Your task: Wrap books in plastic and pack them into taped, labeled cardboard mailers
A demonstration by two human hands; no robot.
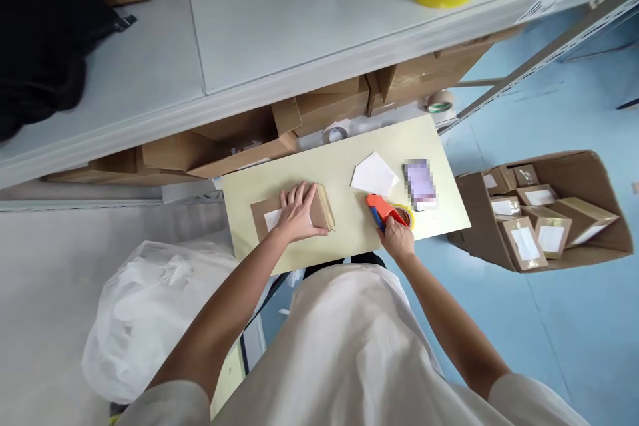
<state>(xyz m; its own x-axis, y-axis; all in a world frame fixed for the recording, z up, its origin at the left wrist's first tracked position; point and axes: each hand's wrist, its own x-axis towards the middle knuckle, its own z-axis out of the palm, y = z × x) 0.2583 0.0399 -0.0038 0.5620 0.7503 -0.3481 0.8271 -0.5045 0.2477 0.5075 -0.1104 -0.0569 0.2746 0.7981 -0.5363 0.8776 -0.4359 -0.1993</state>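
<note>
Small brown cardboard box point(294, 213) looks light, stiff; our left hand point(298, 212) presses flat on it, right hand point(398, 237) grips the red tape dispenser point(387, 210) on the desk point(344, 166).

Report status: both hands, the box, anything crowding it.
Left hand flat on small brown cardboard box. Right hand grips red tape dispenser. White paper sheet lies between, clear of box, on pale yellow board.

Small table point(349, 166): box point(294, 213) at left under left hand point(297, 213); tape dispenser point(387, 212) at right, near edge, in right hand point(398, 237). Paper sheet point(374, 175) behind dispenser. Open carton point(544, 213) of parcels on floor, right. Shelf point(299, 33) far.
</note>
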